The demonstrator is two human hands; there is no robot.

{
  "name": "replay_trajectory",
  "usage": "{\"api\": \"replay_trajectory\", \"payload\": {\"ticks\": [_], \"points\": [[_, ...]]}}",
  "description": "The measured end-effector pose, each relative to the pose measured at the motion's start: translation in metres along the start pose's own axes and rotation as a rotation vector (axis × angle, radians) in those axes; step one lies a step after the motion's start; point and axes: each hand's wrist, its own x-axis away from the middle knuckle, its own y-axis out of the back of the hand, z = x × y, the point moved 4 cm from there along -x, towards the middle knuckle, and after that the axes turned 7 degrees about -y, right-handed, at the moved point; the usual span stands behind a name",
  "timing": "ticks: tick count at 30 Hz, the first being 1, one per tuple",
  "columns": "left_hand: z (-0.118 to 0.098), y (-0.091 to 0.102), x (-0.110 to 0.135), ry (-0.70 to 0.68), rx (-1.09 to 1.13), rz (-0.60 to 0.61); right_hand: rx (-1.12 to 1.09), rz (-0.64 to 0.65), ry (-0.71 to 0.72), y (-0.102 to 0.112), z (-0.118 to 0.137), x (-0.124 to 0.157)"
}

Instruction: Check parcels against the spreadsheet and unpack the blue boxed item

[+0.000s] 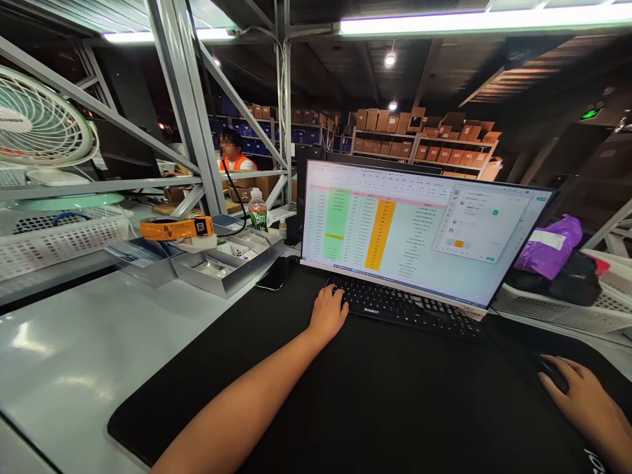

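My left hand (330, 312) rests on the left end of a black keyboard (395, 307), fingers spread over the keys and holding nothing. At the far right, my right hand (582, 395) is curled over a black computer mouse (553, 372), which it partly hides. Behind the keyboard stands a monitor (415, 224) showing a spreadsheet with green and orange columns. A small chat-like window overlaps the sheet at the upper right; its text is too small to read. Both hands lie on a large black desk mat (345, 395).
Left of the mat are a phone (271, 279), a grey divided tray (232, 276), an orange tape roll (176, 228) and a drink bottle (257, 210). A fan (39, 122) stands above a white basket (64, 237). A purple bag (553, 247) lies right of the monitor. A person (234, 155) is behind.
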Motion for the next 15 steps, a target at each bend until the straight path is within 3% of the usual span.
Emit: {"api": "replay_trajectory", "payload": {"ticks": [4, 15], "points": [[-0.0001, 0.0004, 0.0005, -0.006, -0.001, -0.019, 0.057, 0.042, -0.018, -0.0001, -0.0011, -0.0016], [-0.0004, 0.0003, 0.0006, 0.006, -0.012, 0.005, 0.061, -0.002, 0.016, 0.0004, 0.001, -0.0005]]}}
